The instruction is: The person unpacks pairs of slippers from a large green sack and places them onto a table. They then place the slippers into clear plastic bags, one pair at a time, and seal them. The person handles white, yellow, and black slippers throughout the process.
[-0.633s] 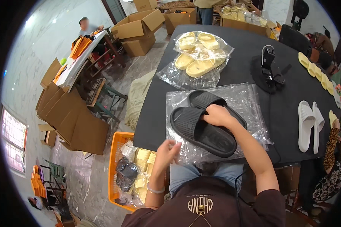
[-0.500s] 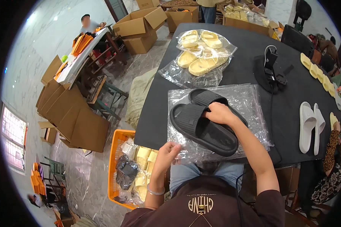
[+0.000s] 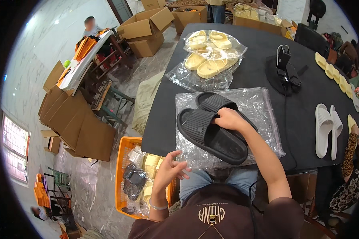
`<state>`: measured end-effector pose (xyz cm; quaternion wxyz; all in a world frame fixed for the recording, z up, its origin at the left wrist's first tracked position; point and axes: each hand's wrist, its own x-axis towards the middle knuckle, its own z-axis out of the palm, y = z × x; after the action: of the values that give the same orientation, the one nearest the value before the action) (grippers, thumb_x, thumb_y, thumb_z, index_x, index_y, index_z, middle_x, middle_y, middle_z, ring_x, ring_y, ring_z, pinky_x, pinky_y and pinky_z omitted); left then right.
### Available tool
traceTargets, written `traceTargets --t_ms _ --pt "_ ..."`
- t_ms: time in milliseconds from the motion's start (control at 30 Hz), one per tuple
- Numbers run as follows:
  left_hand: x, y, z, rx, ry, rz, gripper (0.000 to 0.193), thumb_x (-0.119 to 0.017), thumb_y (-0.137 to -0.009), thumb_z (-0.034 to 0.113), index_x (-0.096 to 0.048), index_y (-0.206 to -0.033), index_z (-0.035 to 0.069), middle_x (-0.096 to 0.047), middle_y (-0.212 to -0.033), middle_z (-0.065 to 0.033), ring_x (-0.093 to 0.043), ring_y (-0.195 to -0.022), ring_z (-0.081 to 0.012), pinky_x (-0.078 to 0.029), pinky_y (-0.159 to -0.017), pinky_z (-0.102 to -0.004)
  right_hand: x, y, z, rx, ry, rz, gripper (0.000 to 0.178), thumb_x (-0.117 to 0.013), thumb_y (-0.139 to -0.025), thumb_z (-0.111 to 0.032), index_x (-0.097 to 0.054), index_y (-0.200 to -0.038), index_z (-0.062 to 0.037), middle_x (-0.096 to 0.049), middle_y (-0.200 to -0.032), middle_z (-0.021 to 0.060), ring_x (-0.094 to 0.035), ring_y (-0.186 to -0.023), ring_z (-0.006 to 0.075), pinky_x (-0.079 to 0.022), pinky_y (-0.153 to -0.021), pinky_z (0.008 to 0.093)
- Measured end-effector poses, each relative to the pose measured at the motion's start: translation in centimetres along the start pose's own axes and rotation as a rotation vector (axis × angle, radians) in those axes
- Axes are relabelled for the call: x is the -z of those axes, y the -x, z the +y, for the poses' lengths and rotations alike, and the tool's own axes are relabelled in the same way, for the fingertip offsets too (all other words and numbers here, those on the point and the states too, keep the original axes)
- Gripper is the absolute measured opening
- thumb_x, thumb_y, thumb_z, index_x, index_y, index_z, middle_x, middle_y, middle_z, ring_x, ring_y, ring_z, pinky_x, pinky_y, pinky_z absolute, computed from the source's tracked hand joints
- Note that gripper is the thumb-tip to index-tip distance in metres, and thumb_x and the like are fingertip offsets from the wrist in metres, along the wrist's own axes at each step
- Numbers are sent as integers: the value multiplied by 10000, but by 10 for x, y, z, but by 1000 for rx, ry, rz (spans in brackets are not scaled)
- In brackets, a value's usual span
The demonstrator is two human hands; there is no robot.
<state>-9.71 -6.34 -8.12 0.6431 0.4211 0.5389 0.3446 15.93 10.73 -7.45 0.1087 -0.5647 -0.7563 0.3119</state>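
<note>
A pair of black ribbed slide sandals [image 3: 226, 145] lies over a stack of clear plastic bags [image 3: 263, 119] at the table's near edge. My right hand [image 3: 229, 120] grips the sandals where they meet, its fingertips hidden at the strap of the nearer one. To the left of the bags' near corner, my left hand [image 3: 170, 170] is held with its fingers spread and nothing in it. Farther back on the table, cream slide sandals [image 3: 213, 67] sit in clear bags.
An orange crate [image 3: 121, 181] of bagged sandals stands on the floor at my left. A black device with a cable [image 3: 284, 73], white sandals [image 3: 324, 129] and a row of cream sandals [image 3: 334, 73] occupy the table's right side. Cardboard boxes [image 3: 145, 28] stand beyond. Another person's patterned sleeve [image 3: 349, 155] shows at right.
My left hand has opened its fingers and come away from the bags' near-left corner. My right hand keeps its grip on the black sandals, which have barely shifted.
</note>
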Motion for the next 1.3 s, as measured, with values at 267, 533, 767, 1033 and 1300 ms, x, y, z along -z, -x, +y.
traceTargets --t_ms 267,533,767,1033,1300 --pt "-5 8 -5 -93 -661 203 390 -630 -871 98 -407 -1167 -22 -666 -833 -147 -663 -677 -196 -495 -579 -257 -21 14 -11 -79 168 239 404 -592 -814 -326 -654 -890 66 -615 -1007 283 -622 -905 438 -481 -822 483" --pt "-18 -24 22 -729 -1119 471 305 -614 -811 36 -516 -1091 -33 -529 -1203 -214 -484 -1174 -359 -411 -952 -396 -8 29 -35 -74 90 330 387 -600 -814 -330 -659 -880 47 -631 -965 270 -634 -874 426 -492 -796 492" --pt "-33 -67 -12 -870 -1160 211 280 -611 -755 92 -613 -1026 17 -598 -1109 -161 -530 -1093 -352 -394 -947 -441 -41 40 -50 -57 42 285 396 -591 -829 -350 -658 -878 37 -639 -936 242 -641 -841 421 -503 -763 490" --pt "-47 -79 -15 -686 -1108 340 466 -605 -794 286 -568 -1178 24 -544 -1218 -178 -466 -1186 -358 -340 -1004 -449 -58 40 -25 -57 86 347 399 -599 -815 -369 -669 -815 24 -643 -893 241 -656 -780 403 -525 -721 469" --pt "-48 -74 -7 -566 -1327 298 973 -648 -716 597 -321 -1420 10 -233 -1484 -266 -227 -1384 -384 -209 -1105 -478 -12 60 39 -297 232 413 432 -604 -815 -405 -666 -854 20 -645 -914 246 -657 -814 400 -517 -745 480"
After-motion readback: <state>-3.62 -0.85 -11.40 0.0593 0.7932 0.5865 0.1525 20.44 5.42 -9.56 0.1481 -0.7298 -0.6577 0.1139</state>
